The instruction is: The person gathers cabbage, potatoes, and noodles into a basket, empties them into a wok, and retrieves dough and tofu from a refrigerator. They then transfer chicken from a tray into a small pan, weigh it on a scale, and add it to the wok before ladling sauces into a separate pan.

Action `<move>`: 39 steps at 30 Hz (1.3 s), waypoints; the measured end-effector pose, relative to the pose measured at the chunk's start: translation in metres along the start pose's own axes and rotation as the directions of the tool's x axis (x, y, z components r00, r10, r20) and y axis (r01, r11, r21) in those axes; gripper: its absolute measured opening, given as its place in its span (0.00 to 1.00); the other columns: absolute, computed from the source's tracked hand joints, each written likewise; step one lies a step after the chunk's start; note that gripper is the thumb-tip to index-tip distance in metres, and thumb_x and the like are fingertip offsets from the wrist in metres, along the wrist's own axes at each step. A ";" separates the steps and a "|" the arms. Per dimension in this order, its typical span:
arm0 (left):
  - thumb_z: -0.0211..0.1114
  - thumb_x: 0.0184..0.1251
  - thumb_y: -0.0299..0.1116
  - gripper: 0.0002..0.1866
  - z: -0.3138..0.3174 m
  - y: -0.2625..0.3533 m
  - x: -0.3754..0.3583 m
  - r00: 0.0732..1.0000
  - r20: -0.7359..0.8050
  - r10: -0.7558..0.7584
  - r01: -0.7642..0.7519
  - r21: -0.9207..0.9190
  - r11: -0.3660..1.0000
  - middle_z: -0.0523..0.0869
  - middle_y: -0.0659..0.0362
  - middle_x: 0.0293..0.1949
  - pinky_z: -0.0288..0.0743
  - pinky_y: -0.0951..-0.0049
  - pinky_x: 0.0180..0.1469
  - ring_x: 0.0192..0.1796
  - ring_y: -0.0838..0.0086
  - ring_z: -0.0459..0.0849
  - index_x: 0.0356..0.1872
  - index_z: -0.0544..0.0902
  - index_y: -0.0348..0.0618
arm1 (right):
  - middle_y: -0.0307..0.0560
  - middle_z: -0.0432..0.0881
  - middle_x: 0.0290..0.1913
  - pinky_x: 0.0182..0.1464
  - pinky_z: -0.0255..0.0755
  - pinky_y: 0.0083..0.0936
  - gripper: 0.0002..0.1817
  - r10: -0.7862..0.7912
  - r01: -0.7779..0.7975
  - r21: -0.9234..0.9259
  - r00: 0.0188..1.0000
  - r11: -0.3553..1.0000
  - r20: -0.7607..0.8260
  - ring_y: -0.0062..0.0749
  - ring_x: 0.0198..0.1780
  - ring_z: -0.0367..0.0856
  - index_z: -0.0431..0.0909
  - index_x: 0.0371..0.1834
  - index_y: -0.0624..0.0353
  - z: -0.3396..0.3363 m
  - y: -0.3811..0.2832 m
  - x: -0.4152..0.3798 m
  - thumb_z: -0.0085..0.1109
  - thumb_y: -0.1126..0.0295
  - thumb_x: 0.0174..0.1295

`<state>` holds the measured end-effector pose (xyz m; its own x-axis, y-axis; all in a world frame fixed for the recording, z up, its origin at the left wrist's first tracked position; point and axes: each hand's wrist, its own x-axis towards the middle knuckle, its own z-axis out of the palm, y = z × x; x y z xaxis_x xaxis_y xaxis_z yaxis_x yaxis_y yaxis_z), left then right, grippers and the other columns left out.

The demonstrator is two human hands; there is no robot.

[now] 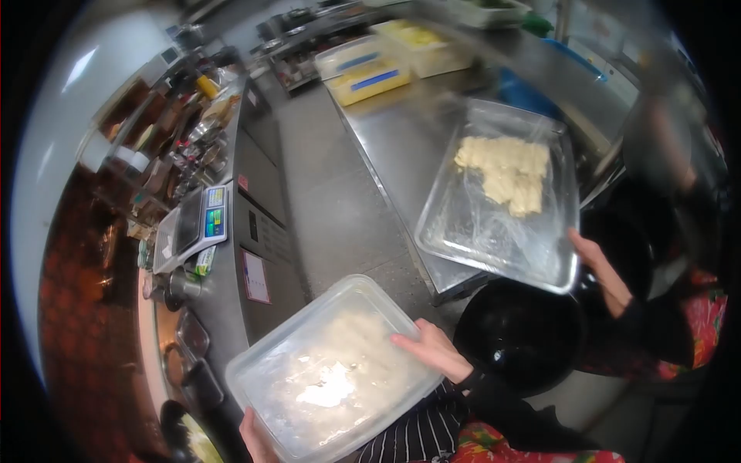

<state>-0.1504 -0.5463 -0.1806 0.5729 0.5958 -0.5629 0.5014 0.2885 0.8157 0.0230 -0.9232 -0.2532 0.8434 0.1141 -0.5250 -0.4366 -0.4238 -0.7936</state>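
A translucent lidded plastic container [297, 355] is held level in front of my striped apron. Pale contents show blurrily through its lid, with a bright glare on top. My left hand [258, 440] grips the near left edge, mostly cut off by the frame. On the right edge, my right hand [436, 351] lies with the thumb on the rim and the fingers hidden below. Beyond it, another person's hand [602, 270] holds a shiny metal tray [463, 220] with pale yellowish, lumpy food [513, 171] on it.
A steel table [382, 143] carries pale-yellow food tubs [374, 81] at its far end. Large black round bins [517, 336] stand below the metal tray. Left is a counter with a digital scale [202, 220] and several small pans. A grey floor aisle [316, 154] runs between.
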 end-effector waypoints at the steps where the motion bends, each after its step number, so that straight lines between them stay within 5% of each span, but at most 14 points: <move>1: 0.50 0.76 0.44 0.32 0.009 0.019 0.001 0.999 -0.045 -0.004 0.006 0.048 0.999 0.62 0.39 0.72 0.48 0.63 0.78 0.75 0.55 0.60 0.69 0.63 0.23 | 0.63 0.85 0.44 0.53 0.75 0.39 0.39 -0.031 0.031 -0.002 0.999 1.000 0.031 0.53 0.49 0.85 0.78 0.48 0.70 0.001 -0.022 0.017 0.62 0.38 0.56; 4: 0.46 0.77 0.47 0.34 0.035 0.060 0.016 0.999 -0.038 -0.028 0.021 -0.186 0.982 0.60 0.38 0.73 0.46 0.62 0.78 0.76 0.55 0.59 0.71 0.60 0.26 | 0.64 0.84 0.44 0.55 0.74 0.40 0.38 -0.122 0.124 -0.062 0.992 0.990 0.042 0.54 0.50 0.84 0.78 0.48 0.71 0.001 -0.082 0.070 0.61 0.39 0.56; 9: 0.44 0.77 0.51 0.36 0.095 0.098 0.090 0.999 -0.036 -0.007 0.003 -0.117 0.993 0.60 0.40 0.74 0.45 0.62 0.78 0.76 0.56 0.59 0.74 0.58 0.30 | 0.68 0.84 0.40 0.50 0.76 0.44 0.34 -0.281 0.259 -0.225 0.957 0.939 -0.073 0.58 0.46 0.84 0.80 0.40 0.73 -0.007 -0.150 0.162 0.62 0.43 0.56; 14: 0.45 0.76 0.53 0.36 0.194 0.129 0.215 0.996 0.082 0.040 -0.040 0.005 0.999 0.62 0.44 0.74 0.50 0.60 0.76 0.75 0.59 0.60 0.73 0.60 0.32 | 0.65 0.84 0.37 0.47 0.77 0.43 0.33 -0.193 0.088 -0.332 0.935 0.939 -0.298 0.57 0.43 0.85 0.83 0.37 0.68 -0.056 -0.214 0.264 0.62 0.42 0.51; 17: 0.43 0.77 0.54 0.35 0.268 0.167 0.297 0.971 0.232 -0.062 0.028 0.148 0.989 0.66 0.49 0.72 0.57 0.60 0.73 0.72 0.61 0.64 0.71 0.63 0.32 | 0.64 0.85 0.38 0.46 0.78 0.45 0.31 -0.072 -0.069 -0.305 0.901 0.950 -0.429 0.57 0.43 0.85 0.85 0.40 0.63 -0.101 -0.254 0.320 0.61 0.43 0.49; 19: 0.57 0.73 0.42 0.25 0.320 0.178 0.353 0.869 0.478 0.130 0.015 -0.288 0.957 0.81 0.51 0.54 0.72 0.66 0.57 0.54 0.65 0.80 0.58 0.73 0.26 | 0.63 0.86 0.38 0.47 0.78 0.44 0.29 -0.043 -0.158 -0.318 0.839 0.935 -0.543 0.57 0.44 0.85 0.86 0.37 0.65 -0.134 -0.268 0.358 0.60 0.46 0.50; 23: 0.58 0.73 0.41 0.24 0.435 0.209 0.433 0.797 0.601 0.062 0.065 -0.187 0.980 0.81 0.52 0.55 0.74 0.65 0.55 0.53 0.66 0.80 0.58 0.75 0.28 | 0.60 0.86 0.43 0.51 0.76 0.42 0.28 0.010 -0.284 -0.305 0.746 0.909 -0.666 0.53 0.50 0.84 0.85 0.40 0.64 -0.197 -0.277 0.427 0.61 0.47 0.51; 25: 0.62 0.71 0.37 0.22 0.507 0.224 0.451 0.856 0.516 0.030 -0.015 -0.034 0.999 0.82 0.52 0.54 0.74 0.66 0.56 0.53 0.67 0.80 0.58 0.75 0.29 | 0.56 0.83 0.47 0.53 0.72 0.42 0.26 -0.267 -0.379 -0.446 0.439 0.810 -0.858 0.49 0.52 0.79 0.81 0.41 0.63 -0.206 -0.250 0.476 0.65 0.50 0.50; 26: 0.64 0.70 0.36 0.22 0.542 0.225 0.453 0.816 0.567 0.115 -0.066 -0.106 0.992 0.82 0.53 0.53 0.74 0.67 0.55 0.52 0.67 0.81 0.57 0.76 0.29 | 0.52 0.79 0.45 0.51 0.69 0.42 0.23 -0.401 -0.412 -0.532 0.366 0.739 -0.840 0.45 0.50 0.76 0.77 0.40 0.62 -0.200 -0.250 0.482 0.68 0.56 0.49; 28: 0.65 0.69 0.33 0.20 0.609 0.229 0.463 0.744 0.642 0.187 -0.111 -0.157 0.981 0.83 0.53 0.52 0.74 0.67 0.55 0.51 0.68 0.81 0.56 0.77 0.30 | 0.54 0.79 0.45 0.49 0.70 0.45 0.22 -0.507 -0.238 -0.594 0.339 0.768 -0.792 0.52 0.48 0.76 0.77 0.45 0.61 -0.173 -0.263 0.480 0.67 0.61 0.50; 35: 0.64 0.72 0.40 0.20 0.797 0.232 0.550 0.596 0.801 0.056 -0.139 0.034 0.990 0.84 0.56 0.54 0.74 0.68 0.58 0.56 0.68 0.81 0.56 0.81 0.35 | 0.51 0.79 0.42 0.50 0.74 0.41 0.13 -0.389 0.222 -0.334 0.700 0.916 -0.599 0.50 0.46 0.79 0.78 0.42 0.62 -0.053 -0.215 0.433 0.60 0.63 0.62; 39: 0.52 0.74 0.58 0.32 0.807 0.246 0.523 0.411 0.912 -0.017 -0.153 0.088 0.984 0.77 0.57 0.65 0.66 0.61 0.67 0.67 0.67 0.74 0.68 0.71 0.44 | 0.54 0.80 0.48 0.55 0.74 0.41 0.22 -0.031 -0.068 -0.198 0.888 0.978 -0.458 0.51 0.51 0.80 0.76 0.53 0.61 -0.005 -0.135 0.351 0.56 0.53 0.67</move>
<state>0.7956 -0.7681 -0.3826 0.8178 -0.4433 -0.3669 0.4625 0.1270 0.8775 0.3797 -0.8301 -0.3285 0.9063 -0.2972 -0.3006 -0.4221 -0.6005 -0.6792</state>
